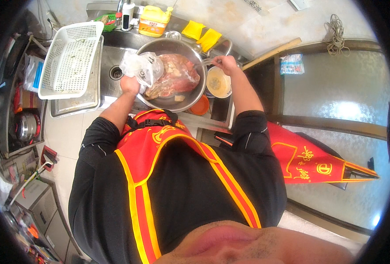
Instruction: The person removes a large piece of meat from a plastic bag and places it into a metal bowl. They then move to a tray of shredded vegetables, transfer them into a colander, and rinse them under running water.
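A large piece of raw meat (178, 74), partly covered by clear plastic, lies in a round steel basin (163, 105) in front of me. My left hand (130, 85) grips a crumpled white plastic bag (142, 67) with dark printing at the basin's left side; the bag reaches over the meat. At the right rim my right hand (227, 64) pinches a stretched end of clear plastic (208, 62). Below that hand stands a white tub (218, 82) with a yellowish inside. A small loose piece (179, 98) lies near the basin's front wall.
A white perforated basket (71, 61) rests on a metal tray (74, 107) at the left, beside the sink drain (116, 72). Behind the basin stand a yellow detergent jug (154, 21) and yellow gloves (209, 39). An orange bowl (200, 105) sits by the basin's front right.
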A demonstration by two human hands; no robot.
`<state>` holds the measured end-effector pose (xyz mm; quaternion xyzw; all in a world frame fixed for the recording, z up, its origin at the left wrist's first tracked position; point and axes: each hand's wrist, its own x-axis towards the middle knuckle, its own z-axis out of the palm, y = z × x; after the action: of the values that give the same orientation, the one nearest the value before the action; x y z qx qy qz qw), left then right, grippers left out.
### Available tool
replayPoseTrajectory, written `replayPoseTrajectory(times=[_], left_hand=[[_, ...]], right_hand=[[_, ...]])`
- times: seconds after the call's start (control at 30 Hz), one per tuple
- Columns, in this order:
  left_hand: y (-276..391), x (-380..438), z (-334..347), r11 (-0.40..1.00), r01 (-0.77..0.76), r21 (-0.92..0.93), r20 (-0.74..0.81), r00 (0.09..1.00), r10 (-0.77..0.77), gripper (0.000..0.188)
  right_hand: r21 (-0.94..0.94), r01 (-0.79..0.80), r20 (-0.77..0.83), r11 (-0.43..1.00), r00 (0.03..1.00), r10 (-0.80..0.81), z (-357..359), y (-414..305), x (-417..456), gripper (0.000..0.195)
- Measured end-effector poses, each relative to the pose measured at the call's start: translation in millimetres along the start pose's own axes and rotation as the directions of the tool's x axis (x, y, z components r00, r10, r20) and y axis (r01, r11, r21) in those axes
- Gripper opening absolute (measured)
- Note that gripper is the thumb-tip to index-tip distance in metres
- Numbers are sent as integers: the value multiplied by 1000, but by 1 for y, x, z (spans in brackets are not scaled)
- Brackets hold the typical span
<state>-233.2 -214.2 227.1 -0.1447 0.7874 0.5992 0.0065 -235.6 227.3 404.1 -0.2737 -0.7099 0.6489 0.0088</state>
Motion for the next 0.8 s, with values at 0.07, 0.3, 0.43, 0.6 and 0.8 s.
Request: replayPoseTrajectory(times=[0.07,0.3,0.43,0.6,0.8], left_hand=[[-4,3,2,999,-22,-38,5,1000,22,48],[1,-1,0,999,-26,-40,26,999,27,47],[-9,6,2,1000,-20,20,36,999,19,48],[3,-2,-2,995,-41,95,20,999,39,49],[-14,11,4,999,-32,9,24,999,32,46]], right_hand=[[-5,0,-31,1000,1000,0,3,-2,0,11],[16,-22,-30,1000,999,22,4,2,1,11],[6,-14,-21,1000,1000,15,8,-1,1,13],[28,12,-10,1000,1000,-12,0,5,1,16],[16,-7,1,1000,1000,7,7,1,-1,16]])
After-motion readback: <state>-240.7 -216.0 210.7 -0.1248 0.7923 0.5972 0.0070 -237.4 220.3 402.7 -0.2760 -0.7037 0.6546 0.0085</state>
